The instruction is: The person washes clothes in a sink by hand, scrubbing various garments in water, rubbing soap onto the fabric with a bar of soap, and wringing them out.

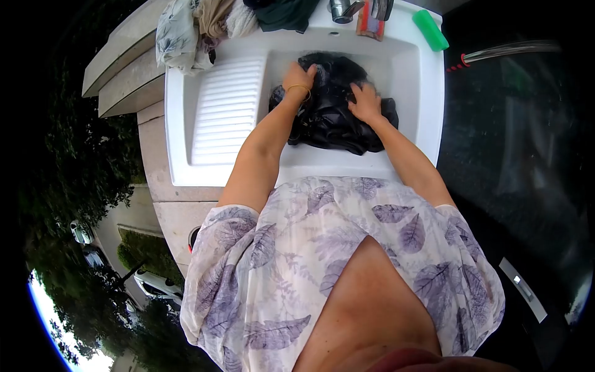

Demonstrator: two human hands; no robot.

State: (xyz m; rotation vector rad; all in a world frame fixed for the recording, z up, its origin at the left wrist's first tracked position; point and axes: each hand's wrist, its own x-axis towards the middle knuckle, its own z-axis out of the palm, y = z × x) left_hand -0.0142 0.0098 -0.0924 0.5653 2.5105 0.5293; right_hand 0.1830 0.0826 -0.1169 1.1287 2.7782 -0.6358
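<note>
A wet black garment (334, 127) lies bunched in the water of the white sink basin (406, 93). My left hand (299, 77), with a thin yellow bracelet at the wrist, is closed on the garment's upper left part. On its right side, my right hand (365, 102) has its fingers curled into the dark cloth. Part of the fingertips of both hands is hidden by the folds.
A ribbed white washboard (226, 115) slopes left of the basin. Clothes (180, 37) hang over the back left rim, with a dark green cloth (282, 13) beside them. The faucet (342, 11), a red-edged brush (371, 25) and a green bottle (430, 30) are along the back.
</note>
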